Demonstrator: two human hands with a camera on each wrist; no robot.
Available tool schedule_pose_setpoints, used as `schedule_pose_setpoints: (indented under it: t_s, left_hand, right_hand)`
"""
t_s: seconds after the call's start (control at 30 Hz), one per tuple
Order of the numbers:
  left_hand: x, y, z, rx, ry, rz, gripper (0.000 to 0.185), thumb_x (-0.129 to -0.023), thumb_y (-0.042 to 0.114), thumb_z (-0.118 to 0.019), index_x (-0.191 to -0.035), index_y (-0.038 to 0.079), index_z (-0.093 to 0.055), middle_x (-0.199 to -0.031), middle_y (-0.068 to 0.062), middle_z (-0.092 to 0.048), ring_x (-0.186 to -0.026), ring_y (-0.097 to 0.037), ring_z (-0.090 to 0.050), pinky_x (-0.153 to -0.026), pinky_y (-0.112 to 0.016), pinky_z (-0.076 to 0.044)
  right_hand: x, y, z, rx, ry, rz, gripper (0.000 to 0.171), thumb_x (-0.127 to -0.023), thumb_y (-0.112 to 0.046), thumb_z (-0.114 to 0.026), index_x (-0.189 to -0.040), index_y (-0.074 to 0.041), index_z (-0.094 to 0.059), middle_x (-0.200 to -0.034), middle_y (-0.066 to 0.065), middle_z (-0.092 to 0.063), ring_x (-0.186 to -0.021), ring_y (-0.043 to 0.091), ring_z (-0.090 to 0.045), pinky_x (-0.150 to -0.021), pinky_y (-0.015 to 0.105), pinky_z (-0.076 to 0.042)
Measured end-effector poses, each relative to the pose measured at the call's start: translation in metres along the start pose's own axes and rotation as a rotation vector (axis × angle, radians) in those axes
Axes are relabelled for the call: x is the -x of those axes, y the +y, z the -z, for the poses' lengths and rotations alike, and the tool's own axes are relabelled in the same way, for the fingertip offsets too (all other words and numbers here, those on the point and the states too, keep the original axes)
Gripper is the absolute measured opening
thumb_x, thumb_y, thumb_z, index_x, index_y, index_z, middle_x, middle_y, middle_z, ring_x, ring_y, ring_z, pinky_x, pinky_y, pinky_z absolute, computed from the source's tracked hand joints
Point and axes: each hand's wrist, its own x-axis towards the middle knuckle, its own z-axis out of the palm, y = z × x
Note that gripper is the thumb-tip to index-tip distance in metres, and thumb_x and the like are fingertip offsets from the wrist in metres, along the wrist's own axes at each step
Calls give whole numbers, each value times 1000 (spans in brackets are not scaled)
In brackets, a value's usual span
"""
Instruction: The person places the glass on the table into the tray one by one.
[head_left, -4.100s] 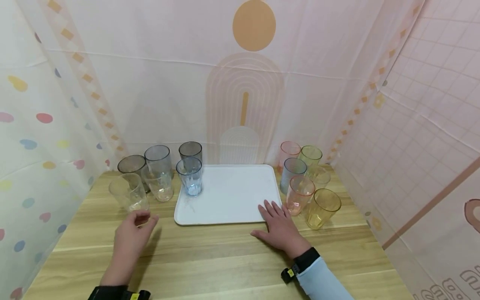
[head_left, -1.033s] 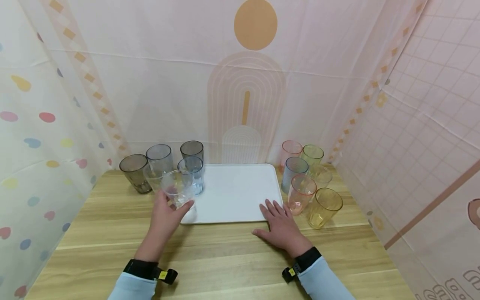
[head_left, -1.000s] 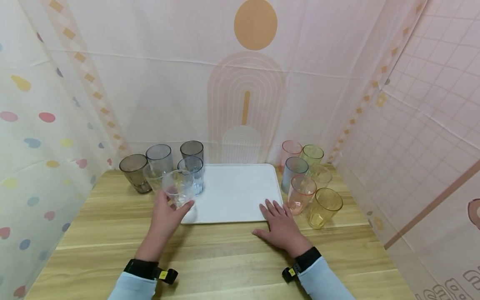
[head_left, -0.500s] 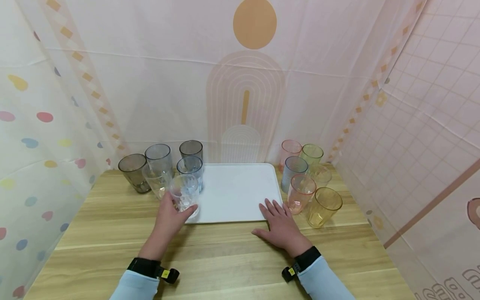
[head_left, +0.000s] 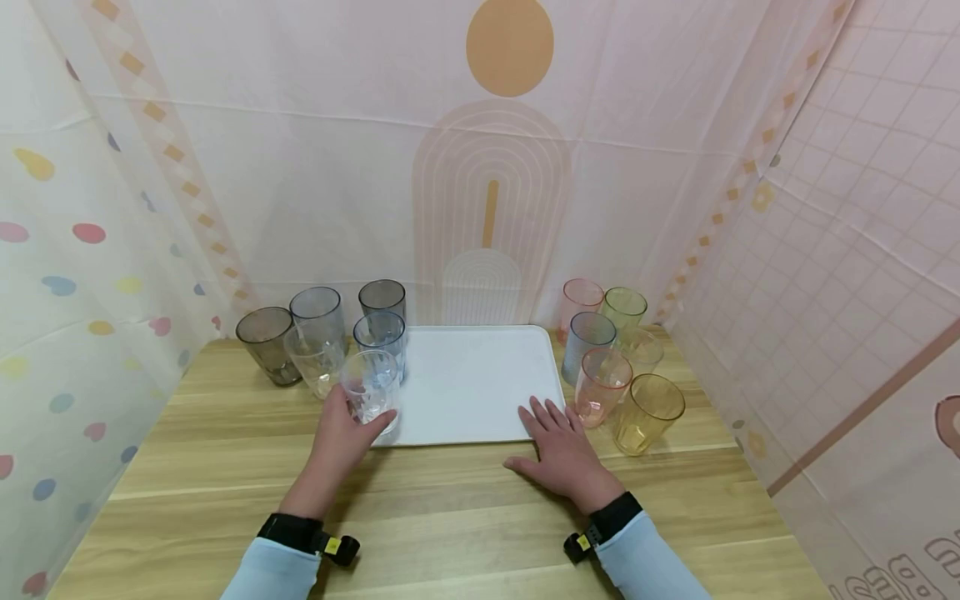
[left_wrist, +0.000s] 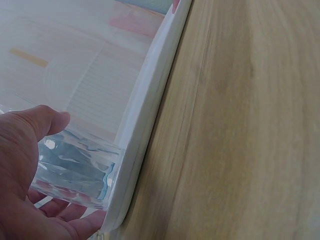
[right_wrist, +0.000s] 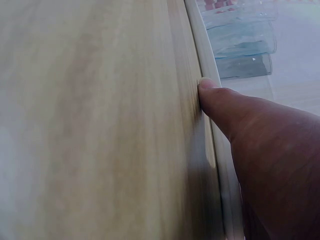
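The left hand (head_left: 341, 433) has its fingers curled round a clear tumbler (head_left: 371, 387) that stands upright on the near left corner of the white tray (head_left: 480, 383), just in front of a blue tumbler (head_left: 381, 342). The right hand (head_left: 562, 454) lies flat with fingers straight, steadying the tray's near right edge on the worktop (head_left: 450, 517). Judging by this, the hold should loosen slowly, keeping clear of neighbouring cups.

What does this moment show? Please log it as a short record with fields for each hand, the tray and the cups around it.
left hand: grips a clear cup at the white tray's front-left corner
right hand: flat, fingers on the tray's front-right edge
on tray: clear cup, blue cup behind it
left of tray: four grey and clear cups
right of tray: six tinted cups
surface: wooden table
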Motion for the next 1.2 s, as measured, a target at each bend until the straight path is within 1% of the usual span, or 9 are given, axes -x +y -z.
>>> schedule_pose_setpoints:
  t_s: [0.23,0.33,0.5,0.6,0.7,0.83,0.97,1.07,1.2]
  left_hand:
    - [-1,-2,0,-23,-3,10,92,-97,37,-88,-159,-5,-34,-160,-32,-41,-153,-51,-41,-125,-65,-37]
    - [0,-2,0,-24,-14,5,94,-96,38,-88,-158,-6,-34,-160,-33,-41,-154,-52,-40,-126,-66,-35]
    - [1,-8,6,-66,-40,-9,109,-95,44,-89,-165,-7,-24,-164,-34,-35,-156,-52,-36,-128,-67,-30]
    - [0,-16,13,-141,-61,-39,117,-94,50,-89,-168,-8,-20,-166,-36,-32,-157,-53,-33,-128,-69,-29]
    - [-1,-24,21,-261,-97,-94,121,-94,58,-86,-169,-11,-21,-169,-39,-28,-157,-57,-30,-127,-72,-28]
    - [-1,-29,29,-460,-130,-166,118,-96,68,-78,-168,-11,-26,-171,-41,-26,-157,-61,-26,-125,-79,-21]
    - [0,-32,29,-625,-156,-207,116,-97,76,-69,-165,-11,-34,-169,-41,-30,-156,-64,-25,-119,-87,-19]
    - [1,-34,26,-680,-189,-202,121,-97,81,-64,-166,-13,-32,-171,-41,-28,-156,-65,-23,-118,-89,-20]
    - [2,-34,24,-695,-220,-171,125,-97,83,-60,-168,-13,-25,-174,-40,-20,-158,-65,-18,-120,-87,-16]
  right_hand:
    - [1,-2,2,-8,1,1,94,-101,-69,-68,-172,-15,-41,-181,13,-30,-167,40,-23,-133,66,-13]
    - [1,-2,2,-9,2,5,94,-102,-69,-68,-172,-14,-41,-180,14,-30,-167,41,-23,-133,66,-13]
    - [1,-1,2,-10,2,3,94,-102,-69,-68,-172,-14,-41,-181,14,-30,-167,41,-23,-133,66,-13]
    - [1,0,1,-7,4,4,93,-101,-69,-68,-172,-14,-41,-180,13,-30,-167,41,-23,-133,66,-13]
    - [0,0,0,1,2,2,94,-102,-70,-67,-173,-15,-40,-181,13,-30,-168,40,-23,-133,66,-13]
    - [0,0,1,9,-3,-5,94,-102,-70,-66,-173,-16,-40,-181,12,-29,-168,40,-22,-134,65,-13]
    - [0,0,1,8,-5,-10,93,-102,-70,-66,-173,-16,-40,-181,12,-29,-168,39,-22,-134,66,-13]
    - [0,0,0,5,-6,-10,93,-102,-71,-66,-173,-16,-40,-181,11,-29,-168,39,-22,-133,66,-13]
    - [0,0,0,4,-4,-4,94,-102,-71,-65,-173,-16,-39,-181,12,-28,-168,40,-22,-133,66,-13]
